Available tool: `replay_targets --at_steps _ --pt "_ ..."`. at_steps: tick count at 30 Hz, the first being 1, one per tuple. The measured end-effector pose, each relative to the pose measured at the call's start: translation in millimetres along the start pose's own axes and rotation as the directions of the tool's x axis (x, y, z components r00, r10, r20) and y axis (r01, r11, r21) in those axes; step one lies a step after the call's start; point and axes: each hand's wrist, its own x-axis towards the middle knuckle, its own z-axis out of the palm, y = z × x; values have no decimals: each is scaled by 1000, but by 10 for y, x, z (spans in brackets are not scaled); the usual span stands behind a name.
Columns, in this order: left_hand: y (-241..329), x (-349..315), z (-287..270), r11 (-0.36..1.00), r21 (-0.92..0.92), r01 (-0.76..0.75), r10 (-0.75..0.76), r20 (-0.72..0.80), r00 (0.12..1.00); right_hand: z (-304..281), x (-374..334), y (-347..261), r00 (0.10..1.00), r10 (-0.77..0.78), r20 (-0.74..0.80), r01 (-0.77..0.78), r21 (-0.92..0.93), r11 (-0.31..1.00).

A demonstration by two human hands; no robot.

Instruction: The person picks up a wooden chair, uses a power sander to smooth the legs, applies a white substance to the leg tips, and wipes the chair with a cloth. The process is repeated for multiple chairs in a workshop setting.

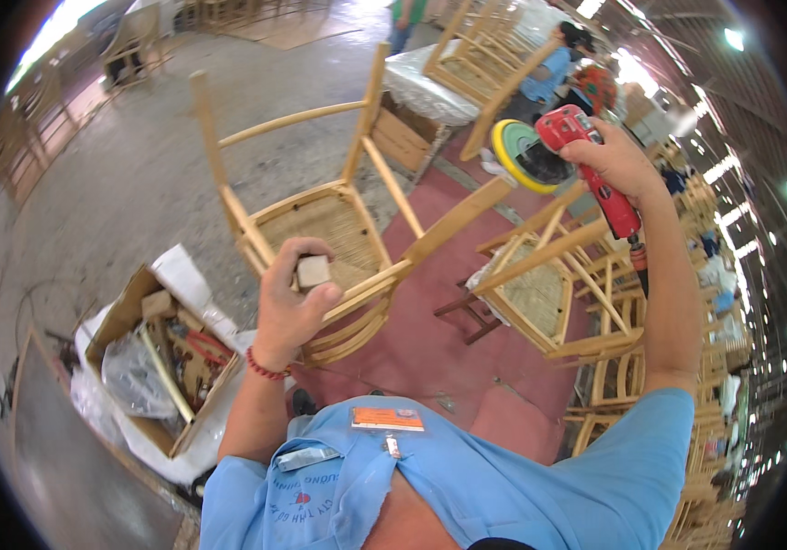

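Right hand (620, 163) grips red disc sander (561, 126), left hand (285, 307) clasps pale block (314, 271) — upended chair (343, 240) looks assembled. How much is smoothed — unclear

A red sander (560, 128) with a round, yellow-edged pad is tilting in the right hand (621, 167), just beside a leg end of the upturned, pale wooden chair (430, 234) with its woven seat. A small, pale block (314, 271) is sitting in the left hand (289, 298).

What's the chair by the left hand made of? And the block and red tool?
Chair: seemingly wood, smooth, honey-coloured; seat of woven strands. Block: pale, dull, perhaps wood or sponge. Red tool: shiny, maybe plastic or painted metal.
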Motion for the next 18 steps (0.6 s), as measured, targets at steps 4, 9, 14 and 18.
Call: replay_targets --at_steps 4,9,14,18 --pt "69 186 14 997 76 34 -40 83 996 -271 -30 409 990 105 -92 -103 22 994" --pt "81 137 77 987 160 15 -15 -6 1000 -37 78 696 989 144 37 -144 15 989" --pt "27 89 41 985 174 -9 9 1 1000 119 365 905 992 112 65 -104 -113 988" --pt "11 55 20 986 162 38 -40 5 999 -34 624 943 983 183 -20 -184 -182 966"
